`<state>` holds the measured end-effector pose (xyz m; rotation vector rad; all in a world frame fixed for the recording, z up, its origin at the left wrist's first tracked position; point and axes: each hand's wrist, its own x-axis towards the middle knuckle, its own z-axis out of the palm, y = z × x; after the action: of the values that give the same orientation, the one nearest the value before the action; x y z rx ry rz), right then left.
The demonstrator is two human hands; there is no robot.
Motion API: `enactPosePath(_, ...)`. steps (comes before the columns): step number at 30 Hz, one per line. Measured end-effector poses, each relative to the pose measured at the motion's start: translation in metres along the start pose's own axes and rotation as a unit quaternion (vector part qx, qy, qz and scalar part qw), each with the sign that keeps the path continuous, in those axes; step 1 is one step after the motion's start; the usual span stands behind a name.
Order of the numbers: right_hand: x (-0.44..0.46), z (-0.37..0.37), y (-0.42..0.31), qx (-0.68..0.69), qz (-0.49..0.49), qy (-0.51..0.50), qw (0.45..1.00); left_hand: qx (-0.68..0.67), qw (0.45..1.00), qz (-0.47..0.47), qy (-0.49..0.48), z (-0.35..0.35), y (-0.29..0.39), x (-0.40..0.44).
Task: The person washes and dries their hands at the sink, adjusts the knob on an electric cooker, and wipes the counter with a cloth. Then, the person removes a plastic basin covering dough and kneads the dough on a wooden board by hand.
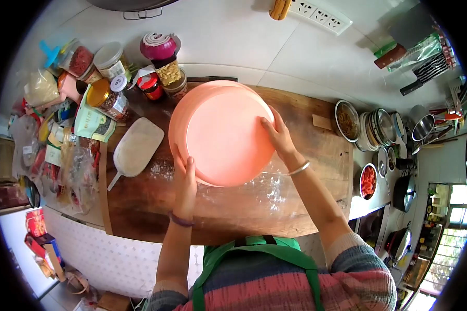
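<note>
A round pink plastic basin [228,137] is over the middle of the wooden board [306,207]. My left hand [184,173] grips its lower left side, thumb on the near face and the other fingers partly hidden. On the right side, my right hand [279,133] holds the basin with the thumb pressed on its pale face. Whether the basin touches the board or is lifted, I cannot tell. Left of it lies a white scoop [139,147] with its handle toward me. White powder [275,192] is scattered on the board near the basin.
Jars [109,98], a half onion [158,46] on a container and plastic bags [78,176] crowd the left. Bowls [346,121] and stacked dishes [376,127] stand right, near a bowl of red pieces [368,181]. Knives [425,72] hang on the right wall.
</note>
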<state>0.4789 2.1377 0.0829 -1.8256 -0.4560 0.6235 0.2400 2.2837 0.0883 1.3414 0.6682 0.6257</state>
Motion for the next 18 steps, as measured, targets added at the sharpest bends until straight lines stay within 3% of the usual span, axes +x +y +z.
enactPosePath(3, -0.045, -0.011, -0.013, 0.087, -0.064, 0.009, 0.994, 0.023, 0.999, 0.038, -0.003, 0.001, 0.01, -0.034)
enactPosePath(6, -0.083, -0.03, -0.012, 0.193, -0.079, 0.056, 0.976, 0.107, 0.984, 0.139, -0.007, 0.01, 0.014, -0.062)
enactPosePath(8, -0.112, -0.046, 0.0, 0.281, -0.032, 0.072, 0.956, 0.189, 0.966, 0.174, -0.011, 0.017, 0.027, -0.083)
enactPosePath(11, -0.154, -0.09, 0.018, 0.367, -0.028, 0.137, 0.92, 0.152, 0.943, 0.28, -0.097, 0.026, 0.009, -0.12)
enactPosePath(13, -0.18, -0.14, 0.038, 0.469, 0.045, 0.166, 0.866, 0.127, 0.92, 0.333, -0.164, 0.034, -0.006, -0.139)
enactPosePath(16, -0.219, -0.171, 0.012, 0.516, -0.031, 0.122, 0.847, 0.168, 0.877, 0.352, -0.281, 0.048, -0.019, -0.165)
enactPosePath(18, -0.235, -0.181, 0.001, 0.526, -0.07, 0.097, 0.842, 0.096, 0.864, 0.375, -0.322, 0.063, -0.014, -0.162)
